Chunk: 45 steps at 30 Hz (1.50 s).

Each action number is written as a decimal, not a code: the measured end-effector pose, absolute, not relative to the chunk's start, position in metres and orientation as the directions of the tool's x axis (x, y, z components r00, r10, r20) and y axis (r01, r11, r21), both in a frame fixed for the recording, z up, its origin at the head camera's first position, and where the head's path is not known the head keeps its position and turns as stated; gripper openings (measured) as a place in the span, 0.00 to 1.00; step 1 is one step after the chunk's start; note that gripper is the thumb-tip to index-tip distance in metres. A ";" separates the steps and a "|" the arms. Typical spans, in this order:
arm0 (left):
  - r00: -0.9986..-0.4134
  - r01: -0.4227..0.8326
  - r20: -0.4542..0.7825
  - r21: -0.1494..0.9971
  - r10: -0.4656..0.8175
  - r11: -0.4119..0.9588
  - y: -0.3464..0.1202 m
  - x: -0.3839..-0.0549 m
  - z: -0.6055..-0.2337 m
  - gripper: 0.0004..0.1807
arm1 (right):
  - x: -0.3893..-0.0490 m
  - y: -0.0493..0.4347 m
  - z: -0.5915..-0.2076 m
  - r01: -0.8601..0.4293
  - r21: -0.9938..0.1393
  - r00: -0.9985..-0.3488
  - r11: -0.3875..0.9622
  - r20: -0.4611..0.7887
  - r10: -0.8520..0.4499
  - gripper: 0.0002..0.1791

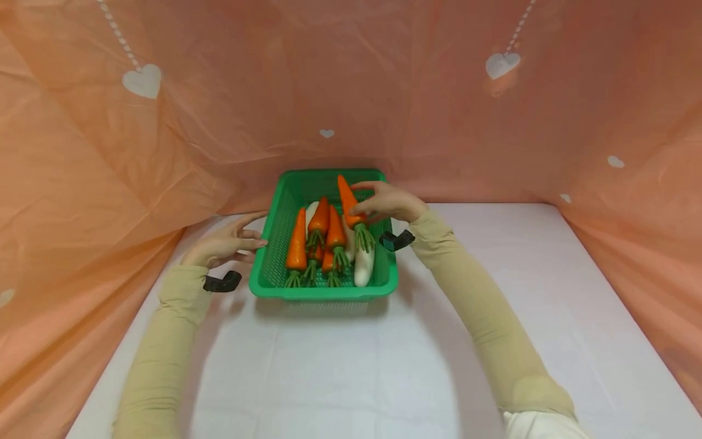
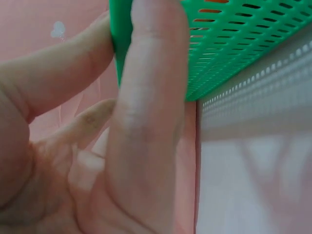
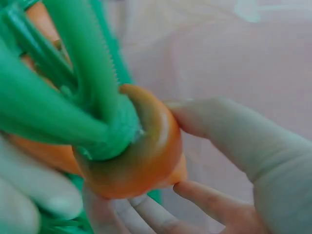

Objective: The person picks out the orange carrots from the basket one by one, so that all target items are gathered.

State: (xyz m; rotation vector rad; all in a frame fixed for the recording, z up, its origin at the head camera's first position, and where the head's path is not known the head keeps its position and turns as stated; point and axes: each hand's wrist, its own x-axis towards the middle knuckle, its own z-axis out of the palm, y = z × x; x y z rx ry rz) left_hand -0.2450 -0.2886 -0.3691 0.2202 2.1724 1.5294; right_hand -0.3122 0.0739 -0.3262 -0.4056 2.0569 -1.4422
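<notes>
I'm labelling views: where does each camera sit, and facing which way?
Head: on the head, forward and down at the basket; left grip, right grip, sleeves show.
Left wrist: on that wrist, toward the basket's side; fingers show.
Right wrist: on that wrist, toward the held carrot, stems nearest; fingers show.
Head and right wrist share the carrot.

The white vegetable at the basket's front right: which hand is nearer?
Right. The right hand holds a carrot over the white vegetable; the left hand is at the basket's left rim.

Beige sleeves (image 1: 488, 308); black wrist cameras (image 1: 222, 282)
</notes>
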 end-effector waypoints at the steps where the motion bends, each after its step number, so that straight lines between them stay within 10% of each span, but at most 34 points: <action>1: -0.879 -0.136 -0.281 0.923 0.386 0.361 -0.289 -0.245 -0.370 0.43 | -0.311 0.079 -0.323 0.079 -0.938 -0.794 0.338 -0.264 -0.547 0.42; 17: -0.875 -0.105 -0.251 0.933 0.413 0.345 -0.294 -0.246 -0.370 0.42 | -0.283 0.163 -0.343 0.149 -0.984 -0.936 0.096 -0.172 -0.306 0.38; 45: -0.878 -0.107 -0.244 0.939 0.412 0.328 -0.293 -0.244 -0.373 0.42 | -0.285 0.181 -0.431 0.068 -0.886 -0.982 0.459 -0.141 -0.126 0.38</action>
